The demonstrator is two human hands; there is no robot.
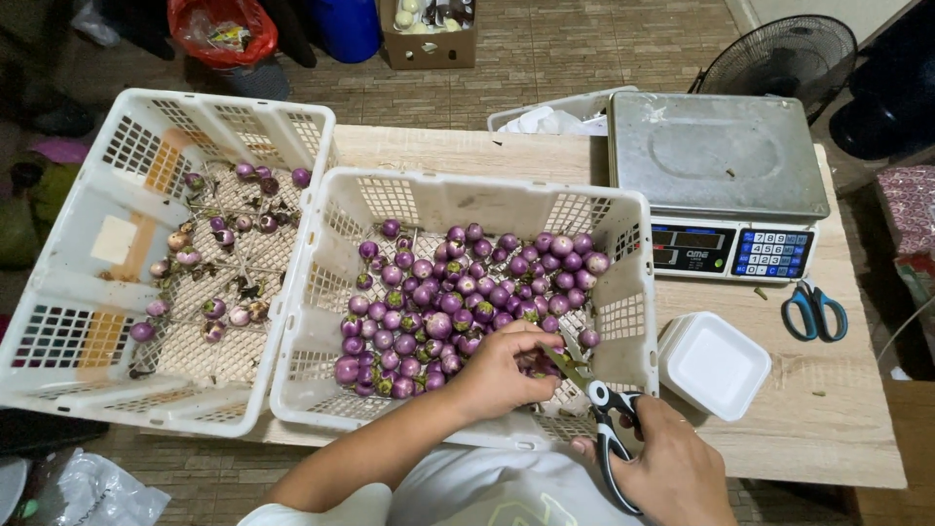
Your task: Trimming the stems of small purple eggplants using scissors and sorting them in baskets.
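A small purple eggplant [542, 365] was pinched in the left hand [502, 375] over the near white crate [623, 321], while black-handled scissors [596, 409] were gripped in the right hand [672, 468]. The blades were best kept close at the stem, clear of fingertips. The fruit was largely hidden by fingers; the cut point could not be made out.

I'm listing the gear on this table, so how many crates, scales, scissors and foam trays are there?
White plastic crates: 2
Weighing scale: 1
Scissors: 2, the black pair in the right hand and the blue pair lying on the table
White foam tray: 1
Total: 6
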